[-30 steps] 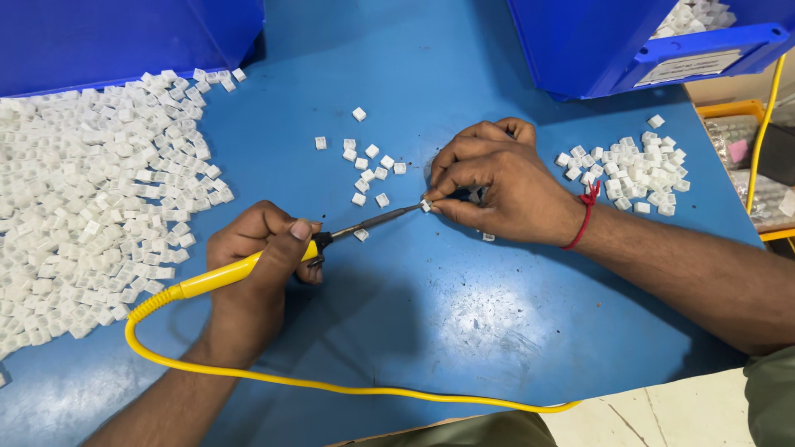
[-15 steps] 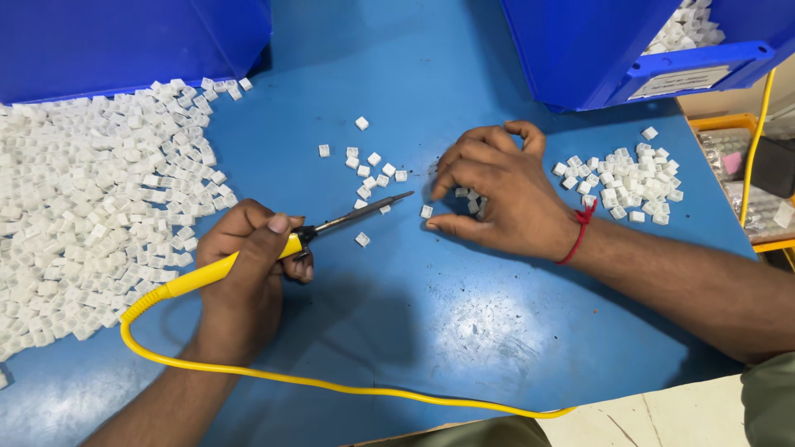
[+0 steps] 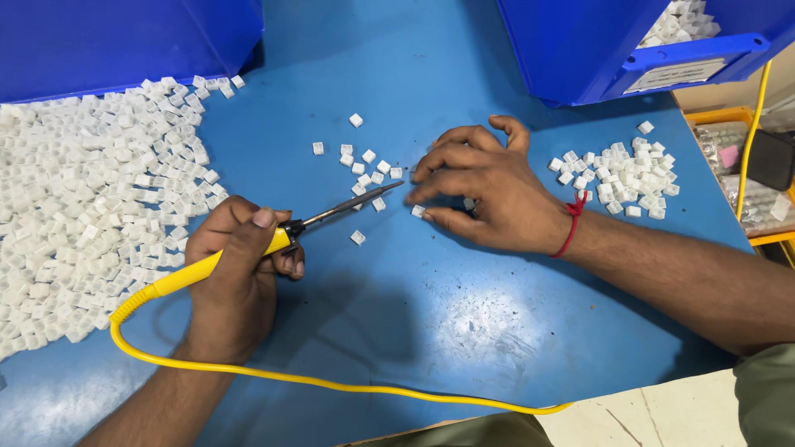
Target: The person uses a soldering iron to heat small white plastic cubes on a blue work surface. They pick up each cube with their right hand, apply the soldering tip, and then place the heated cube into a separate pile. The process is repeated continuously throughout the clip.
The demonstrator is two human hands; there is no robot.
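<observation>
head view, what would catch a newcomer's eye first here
The yellow-handled soldering iron gripped in the left hand near the centre, its tip aimed at a few loose white plastic cubes on the blue table. The right hand rests flat beside them. A large heap of white cubes fills the left side, and a smaller pile lies at right.

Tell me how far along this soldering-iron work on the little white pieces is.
Done, apparently: a small pile of white pieces lies beside the right hand. In hand: the left hand grips a yellow soldering iron, while the right hand's fingertips rest on one white piece. Left: the big heap of white pieces and a scattered few.
</observation>
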